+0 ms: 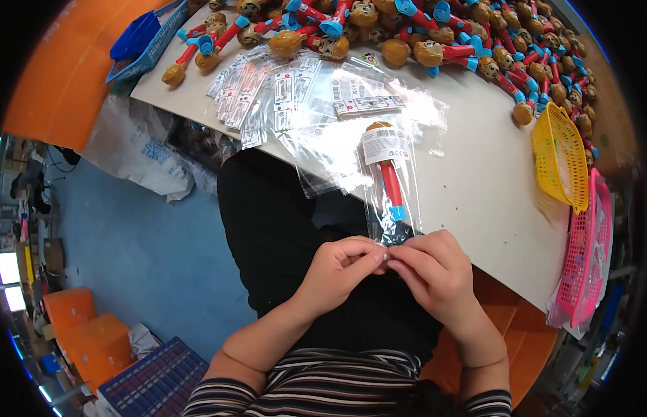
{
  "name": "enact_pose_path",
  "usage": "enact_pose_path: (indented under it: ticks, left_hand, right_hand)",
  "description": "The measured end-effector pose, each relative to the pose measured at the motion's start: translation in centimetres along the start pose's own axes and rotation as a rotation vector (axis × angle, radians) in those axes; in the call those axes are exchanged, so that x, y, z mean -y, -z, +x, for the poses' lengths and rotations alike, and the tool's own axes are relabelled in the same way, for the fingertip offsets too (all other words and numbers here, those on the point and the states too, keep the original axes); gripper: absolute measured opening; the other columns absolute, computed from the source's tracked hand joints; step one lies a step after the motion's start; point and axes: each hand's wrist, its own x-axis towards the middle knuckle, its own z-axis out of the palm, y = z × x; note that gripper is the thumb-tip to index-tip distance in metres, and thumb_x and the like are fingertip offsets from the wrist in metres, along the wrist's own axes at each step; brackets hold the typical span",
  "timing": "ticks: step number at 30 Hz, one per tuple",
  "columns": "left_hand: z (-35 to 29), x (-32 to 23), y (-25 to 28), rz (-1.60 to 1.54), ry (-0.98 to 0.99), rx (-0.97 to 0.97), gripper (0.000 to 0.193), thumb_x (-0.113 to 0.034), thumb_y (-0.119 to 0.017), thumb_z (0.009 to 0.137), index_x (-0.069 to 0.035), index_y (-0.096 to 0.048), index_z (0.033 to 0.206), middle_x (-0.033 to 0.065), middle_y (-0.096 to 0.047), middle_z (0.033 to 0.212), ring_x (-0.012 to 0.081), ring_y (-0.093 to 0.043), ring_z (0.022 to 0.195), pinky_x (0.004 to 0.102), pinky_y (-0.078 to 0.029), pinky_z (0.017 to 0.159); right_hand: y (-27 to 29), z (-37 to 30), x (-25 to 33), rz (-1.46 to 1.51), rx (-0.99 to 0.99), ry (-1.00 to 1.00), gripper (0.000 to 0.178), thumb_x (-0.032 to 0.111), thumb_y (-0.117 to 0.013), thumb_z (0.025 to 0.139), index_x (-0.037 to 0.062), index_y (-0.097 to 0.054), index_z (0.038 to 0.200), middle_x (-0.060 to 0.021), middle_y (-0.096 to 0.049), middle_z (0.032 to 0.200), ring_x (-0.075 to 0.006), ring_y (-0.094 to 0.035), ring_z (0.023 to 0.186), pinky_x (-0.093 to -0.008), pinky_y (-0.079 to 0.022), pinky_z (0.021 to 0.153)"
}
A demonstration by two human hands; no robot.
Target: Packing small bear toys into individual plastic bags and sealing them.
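Observation:
At the table's near edge, a clear plastic bag [412, 198] holds a toy [391, 184] with a brown head, a red stick-like body and a blue end. The head lies farthest from me, mostly covered by a white printed label [386, 146]. My left hand [344, 267] and my right hand [440, 270] meet at the bag's near end, over my lap. Thumbs and fingertips of both are closed in a pinch on the plastic there. What the fingertips do to the bag's edge is too small to make out.
Flat clear bags [316, 149] and printed labels [250, 90] lie to the left on the white table [497, 229]. Many similar toys [434, 52] are heaped along the far side. A yellow basket [560, 160] and a pink basket [580, 257] line the right edge; a blue basket [153, 52] stands far left.

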Motion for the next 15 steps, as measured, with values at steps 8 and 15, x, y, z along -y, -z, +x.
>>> enact_pose_path:
  ticks: [8, 15]
  left_hand:
    - [-0.1, -0.9, 0.5, 0.221, -0.085, 0.045, 0.021, -0.003, -0.052, 0.095, 0.01, -0.066, 0.105, 0.0152, -0.064, 0.105, 0.0182, -0.064, 0.092, 0.0285, -0.052, 0.083]
    - [0.1, -1.7, 0.3, 0.212, -0.054, 0.046, 0.023, -0.005, -0.051, 0.095, 0.009, -0.067, 0.104, 0.0161, -0.065, 0.104, 0.0185, -0.064, 0.092, 0.0278, -0.052, 0.082]
  right_hand:
    - [-0.6, 0.1, 0.0, -0.045, 0.006, 0.061, 0.027, 0.0, -0.079, 0.065, 0.0049, -0.067, 0.088, -0.0059, -0.06, 0.079, -0.0228, -0.056, 0.067, -0.0315, -0.046, 0.055]
    - [-1.2, 0.2, -0.1, -0.129, 0.035, 0.102, 0.027, -0.003, -0.075, 0.064, 0.0035, -0.06, 0.086, -0.0083, -0.057, 0.082, -0.0255, -0.056, 0.069, -0.0334, -0.047, 0.057]
